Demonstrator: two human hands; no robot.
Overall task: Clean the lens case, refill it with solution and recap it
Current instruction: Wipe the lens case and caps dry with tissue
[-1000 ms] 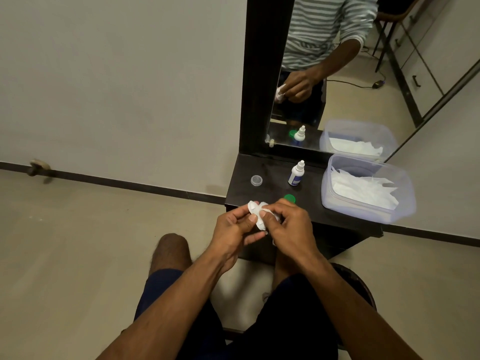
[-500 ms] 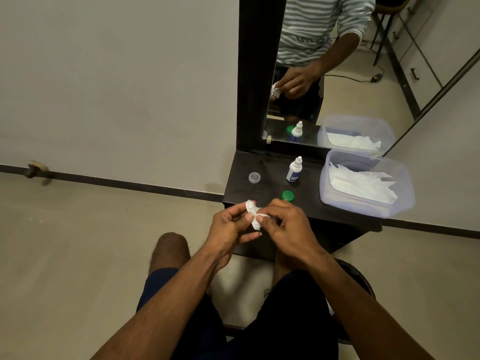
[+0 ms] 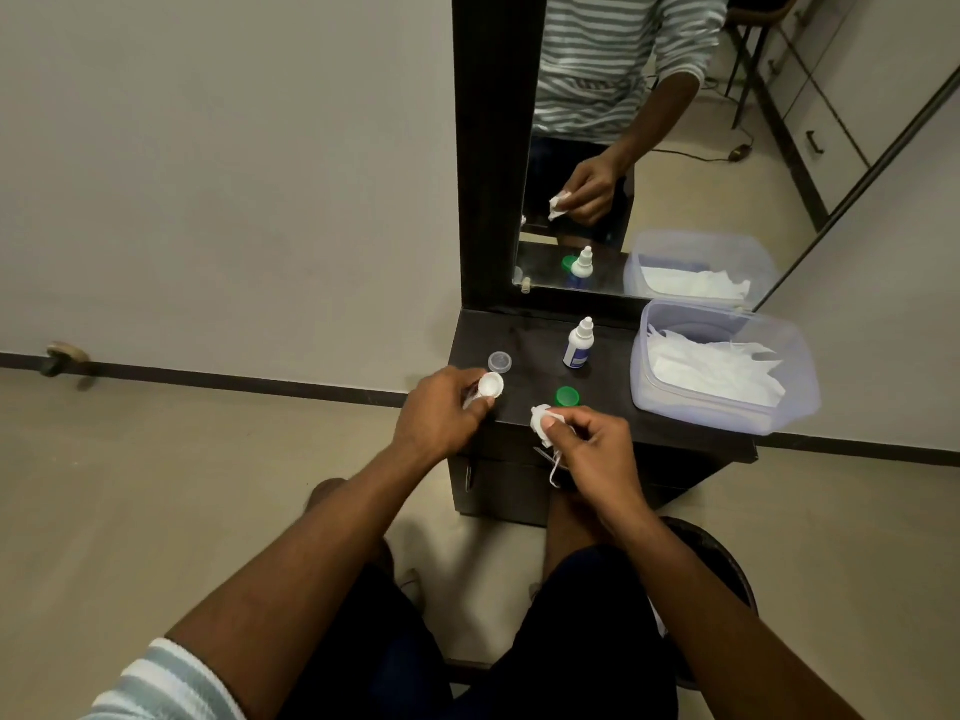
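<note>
Left hand (image 3: 441, 413) grips the lens case (image 3: 490, 384), open well tilted toward the camera; long axis hidden under the fingers. Clear cap (image 3: 500, 362) sits on the table (image 3: 530, 335) just beyond that hand. Right hand (image 3: 597, 454) pinches a wadded tissue (image 3: 543, 420), apart from the case. Green cap (image 3: 567, 396) just beyond the right hand, solution bottle (image 3: 577, 345) upright further back, so the right hand is nearer it for the refill. Tissue tub (image 3: 779, 413) far right. Count: 1 case, 2 caps, 1 bottle, 1 tub.
</note>
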